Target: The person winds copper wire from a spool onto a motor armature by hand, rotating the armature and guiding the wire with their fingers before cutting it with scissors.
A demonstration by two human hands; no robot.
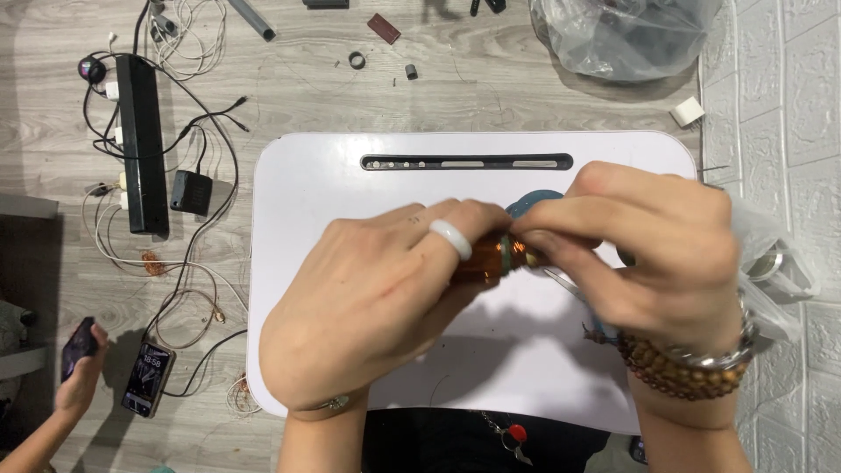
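Both our hands take up most of the view, meeting over a white lap tray [307,175] with rounded corners and a dark slot along its far edge. Our left hand [377,302], white ring on one finger, is wrapped around a small shiny copper-orange cylinder [492,259] right in the middle of the tray. Our right hand [653,263], with wooden bead bracelets at the wrist, has its fingertips pinched tight on the cylinder's right end. We can only see a slice of the thing, so we honestly can't tell what it is. A teal round bit [528,204] peeks out behind the fingers, mostly hidden.

The tray sits on a pale wood-grain floor. Off to the left there's a black power strip [142,144] with tangled cables, and a phone [148,378] lying flat with its screen lit. Someone else's hand [81,359] holds another phone at the near left. Far right is a crinkly clear plastic bag [626,35], cut off by the frame, next to a white brick-textured wall [780,114].
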